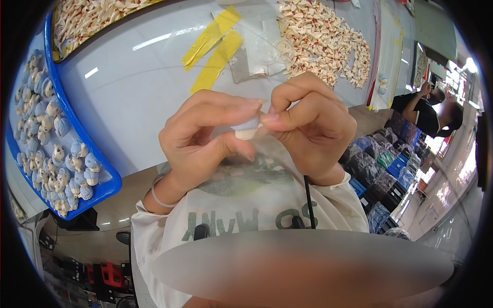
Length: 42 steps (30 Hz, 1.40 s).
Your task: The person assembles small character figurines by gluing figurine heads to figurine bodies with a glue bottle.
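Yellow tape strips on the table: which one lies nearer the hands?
The lower yellow tape strip, below and right of the upper strip; its lower end points down toward the left hand.

I see both hands raised close to the camera over the pale desk (pixel 133 97). Left hand (pixel 197 136) and right hand (pixel 310 128) pinch one small cream-and-pale-blue piece (pixel 247 129) between fingertips, thumbs touching it. Clear band on my left wrist (pixel 158 197). Blue tray (pixel 100 187) at left holds many small blue-and-cream figures. Heap of cream pieces (pixel 323 41) at top right, yellow tape strips (pixel 213 43) beside it. Another person (pixel 426 110) sits far right.
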Motion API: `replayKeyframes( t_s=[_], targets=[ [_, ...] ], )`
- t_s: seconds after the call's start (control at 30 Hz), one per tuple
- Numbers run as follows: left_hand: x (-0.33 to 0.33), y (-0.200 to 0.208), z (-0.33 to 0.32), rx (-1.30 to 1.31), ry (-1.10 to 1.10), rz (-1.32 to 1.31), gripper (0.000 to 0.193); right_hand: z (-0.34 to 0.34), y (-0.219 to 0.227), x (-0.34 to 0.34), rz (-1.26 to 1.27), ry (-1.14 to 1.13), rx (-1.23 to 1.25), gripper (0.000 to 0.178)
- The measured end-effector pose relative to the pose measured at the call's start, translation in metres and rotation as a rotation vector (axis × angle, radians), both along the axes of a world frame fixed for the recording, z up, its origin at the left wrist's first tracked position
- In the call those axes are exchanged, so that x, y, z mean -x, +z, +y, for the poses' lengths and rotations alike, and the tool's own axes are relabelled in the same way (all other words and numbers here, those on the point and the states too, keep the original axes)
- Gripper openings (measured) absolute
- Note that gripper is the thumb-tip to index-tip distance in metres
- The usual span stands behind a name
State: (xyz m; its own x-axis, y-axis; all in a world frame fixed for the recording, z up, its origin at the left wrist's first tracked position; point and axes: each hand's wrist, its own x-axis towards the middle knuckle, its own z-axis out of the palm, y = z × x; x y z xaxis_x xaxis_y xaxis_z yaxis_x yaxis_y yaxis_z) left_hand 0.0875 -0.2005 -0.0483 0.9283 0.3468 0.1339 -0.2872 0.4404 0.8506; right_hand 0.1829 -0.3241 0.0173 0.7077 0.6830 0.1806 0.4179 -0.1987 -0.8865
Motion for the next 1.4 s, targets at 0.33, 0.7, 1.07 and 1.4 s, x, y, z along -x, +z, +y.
replayKeyframes(
  t_s=[0.33,0.7,1.07,1.4],
  targets=[
    [-0.011,-0.001,0.001,-0.143,0.038,-0.104,0.039,-0.010,-0.001,-0.001,0.312,0.015,-0.141,0.030],
    [0.032,0.031,0.040,-1.071,0.507,-0.063,0.026,-0.134,0.012,-0.077,-0.076,-0.773,0.113,0.023],
    [0.073,0.066,0.109,-1.692,0.196,0.790,0.033,-0.210,-0.007,-0.114,-0.765,-0.803,0.913,0.024],
    [0.081,0.060,0.129,-1.383,0.263,0.974,0.021,-0.128,-0.008,-0.111,-0.260,-0.385,0.547,0.016]
  ],
)
